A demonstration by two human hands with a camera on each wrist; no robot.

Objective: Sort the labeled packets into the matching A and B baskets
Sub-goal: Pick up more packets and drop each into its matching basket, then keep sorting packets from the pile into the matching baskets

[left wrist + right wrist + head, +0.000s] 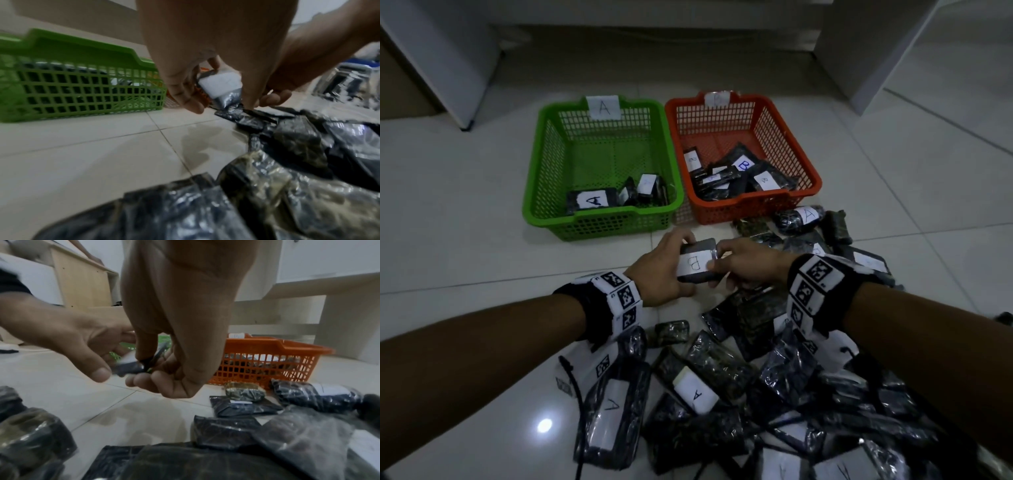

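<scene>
Held packet: a dark packet with a white label reading B, lifted above the floor just in front of the two baskets, between my hands.
Left grip: my left hand curls round the left end of the packet, thumb on the near edge, fingers over the far edge.
Right grip: my right hand pinches the right end of the same packet, fingers curled beneath it.
Green basket: the green basket, tagged A on its far rim, sits on the floor to the left; a few dark packets lie at its near end, one showing an A label.
Orange basket: the orange basket, just beside the green one on its right, holds a larger heap of packets, several showing B labels.
Unsorted pile: loose dark packets spread over the floor beneath and to the right of my forearms; some show A labels.
Wrist bands: black bands with square printed markers circle both wrists.
</scene>
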